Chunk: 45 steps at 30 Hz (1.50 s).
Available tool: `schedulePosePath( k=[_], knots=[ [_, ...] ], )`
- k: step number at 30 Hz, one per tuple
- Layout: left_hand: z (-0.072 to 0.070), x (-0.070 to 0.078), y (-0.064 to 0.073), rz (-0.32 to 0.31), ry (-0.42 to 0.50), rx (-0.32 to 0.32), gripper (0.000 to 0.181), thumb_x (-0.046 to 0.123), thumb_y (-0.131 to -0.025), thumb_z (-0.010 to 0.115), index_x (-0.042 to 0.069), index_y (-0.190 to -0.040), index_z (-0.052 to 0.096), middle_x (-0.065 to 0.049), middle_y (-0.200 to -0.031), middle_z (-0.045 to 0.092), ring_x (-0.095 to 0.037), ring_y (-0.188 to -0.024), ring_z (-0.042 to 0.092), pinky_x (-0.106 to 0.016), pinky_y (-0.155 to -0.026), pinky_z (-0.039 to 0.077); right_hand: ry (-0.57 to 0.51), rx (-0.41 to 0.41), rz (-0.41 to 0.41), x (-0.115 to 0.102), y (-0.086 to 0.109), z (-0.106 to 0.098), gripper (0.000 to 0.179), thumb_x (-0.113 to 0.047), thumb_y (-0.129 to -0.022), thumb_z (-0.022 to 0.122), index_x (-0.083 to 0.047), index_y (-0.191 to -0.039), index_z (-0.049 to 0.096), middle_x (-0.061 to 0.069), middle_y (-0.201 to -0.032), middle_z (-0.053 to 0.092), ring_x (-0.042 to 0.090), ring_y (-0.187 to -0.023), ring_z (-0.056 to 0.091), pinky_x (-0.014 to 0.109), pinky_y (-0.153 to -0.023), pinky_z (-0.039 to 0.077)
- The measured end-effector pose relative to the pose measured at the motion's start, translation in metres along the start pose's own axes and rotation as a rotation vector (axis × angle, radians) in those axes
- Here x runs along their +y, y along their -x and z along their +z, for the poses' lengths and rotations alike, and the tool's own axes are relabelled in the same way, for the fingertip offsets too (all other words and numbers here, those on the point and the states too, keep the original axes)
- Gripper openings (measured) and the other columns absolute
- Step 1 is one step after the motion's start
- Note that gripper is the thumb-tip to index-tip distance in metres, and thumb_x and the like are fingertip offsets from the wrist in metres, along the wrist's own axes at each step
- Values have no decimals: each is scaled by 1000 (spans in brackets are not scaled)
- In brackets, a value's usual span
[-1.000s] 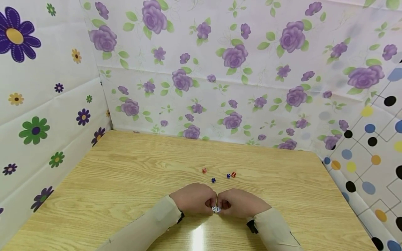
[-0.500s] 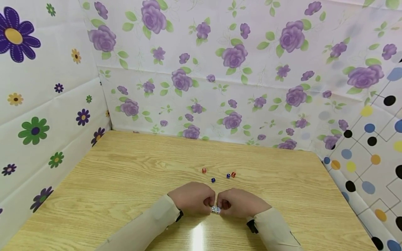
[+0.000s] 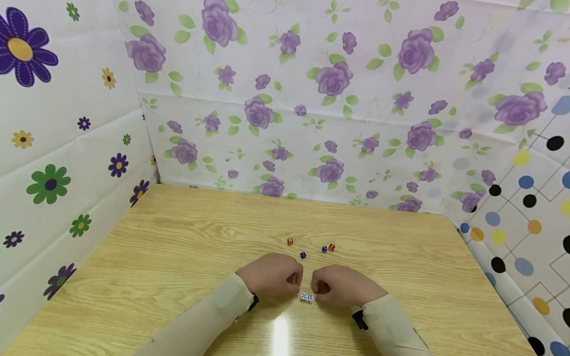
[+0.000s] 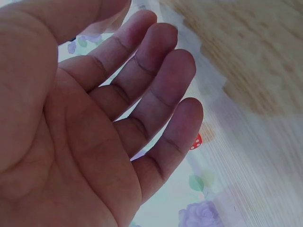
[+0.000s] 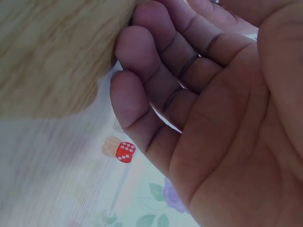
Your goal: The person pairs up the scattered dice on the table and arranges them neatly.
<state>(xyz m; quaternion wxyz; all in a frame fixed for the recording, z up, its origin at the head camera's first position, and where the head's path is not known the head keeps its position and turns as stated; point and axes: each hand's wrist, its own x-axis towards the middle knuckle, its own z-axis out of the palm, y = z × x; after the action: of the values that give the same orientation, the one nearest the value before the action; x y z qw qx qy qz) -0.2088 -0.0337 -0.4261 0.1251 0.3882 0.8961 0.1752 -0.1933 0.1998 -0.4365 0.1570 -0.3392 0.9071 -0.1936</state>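
Two white dice stand side by side on the wooden table, between my hands in the head view. My left hand is just left of the pair, its fingers loosely bent and holding nothing. To the right, my right hand is also loosely curled, its fingertips close to the right-hand white die; whether they touch it I cannot tell. Both wrist views show relaxed fingers and bare palms. A red die appears beyond the right little finger, and another red die peeks out behind the left one.
Beyond the hands lie a red die and a blue die at left, with a blue die close to a red die at right. Patterned cloth walls rise along the table's back and sides.
My left hand has drawn away to the left and slightly farther off from the white dice, and my right hand has shifted a little right. The white dice now sit level, in full sight.
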Motion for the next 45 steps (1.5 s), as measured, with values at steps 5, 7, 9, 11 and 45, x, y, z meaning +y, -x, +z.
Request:
schedulePosePath(
  k=[5,7,9,11,45],
  knots=[
    [0,-4,-2,-7,-23,30,13,17,-94,71,26,-85,67,17,-77,59,-1,-68,54,-22,-68,48,21,36,9,0,0,-1,16,-10,-94,73,-23,-88,66,-13,-77,55,1,-68,47,25,-66,44],
    [-1,-5,-3,1,-36,50,13,16,-93,71,25,-85,68,15,-79,60,-2,-68,54,-22,-68,48,43,65,18,0,-1,-1,18,-10,-94,72,-24,-86,65,-14,-77,55,1,-68,47,25,-66,44],
    [-1,-6,-4,13,-51,74,13,14,-92,71,23,-84,68,12,-81,62,-2,-69,53,-21,-67,47,69,99,31,1,-1,-1,20,-11,-94,71,-26,-84,63,-15,-77,56,1,-68,48,25,-66,44],
    [-1,-8,-4,21,-65,95,14,11,-91,69,23,-84,67,10,-82,64,-3,-69,52,-22,-67,46,110,145,45,2,-1,-1,21,-11,-94,69,-27,-83,62,-17,-77,56,1,-68,48,25,-66,44],
    [-4,-18,-8,-93,-78,223,13,13,-91,67,13,-103,72,0,-97,69,-15,-84,59,-30,-70,50,250,447,277,9,-4,-3,18,-16,-90,81,-14,-92,63,-4,-87,58,10,-72,53,33,-65,49]
  ],
)
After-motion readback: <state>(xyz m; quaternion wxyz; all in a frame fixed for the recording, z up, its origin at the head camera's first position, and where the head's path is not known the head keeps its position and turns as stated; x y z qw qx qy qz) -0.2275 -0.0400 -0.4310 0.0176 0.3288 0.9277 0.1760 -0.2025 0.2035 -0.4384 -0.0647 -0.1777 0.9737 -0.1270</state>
